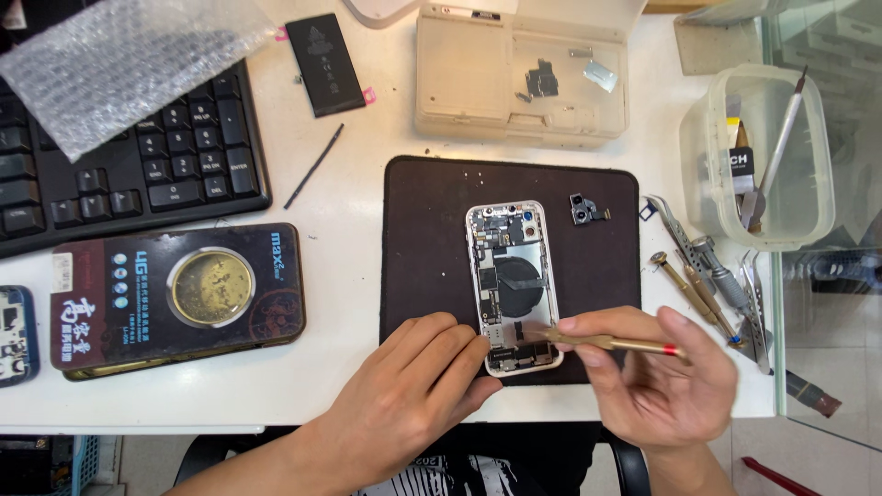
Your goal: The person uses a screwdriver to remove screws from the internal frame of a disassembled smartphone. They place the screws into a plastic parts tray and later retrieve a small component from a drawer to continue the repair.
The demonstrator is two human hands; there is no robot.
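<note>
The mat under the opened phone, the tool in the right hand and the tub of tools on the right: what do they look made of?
Mat: probably rubber or silicone; dark brown, matte, rounded corners, no glare.
Tool in the right hand: apparently metal; gold sheen, red band, slim shaft.
Tub: translucent plastic; cloudy walls show the tools inside.
The left hand steadies the phone.

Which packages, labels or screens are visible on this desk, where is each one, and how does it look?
Flat box: left of the dark mat, dark brown and black, with a round gold window.
Bubble-wrap bag: top left, lying on the black keyboard, clear and crinkled.
Battery: top centre, black rectangle with pink tabs and a printed label.
Label: inside the clear tub at right, small, black with white print.
No lit screen shows.
</note>
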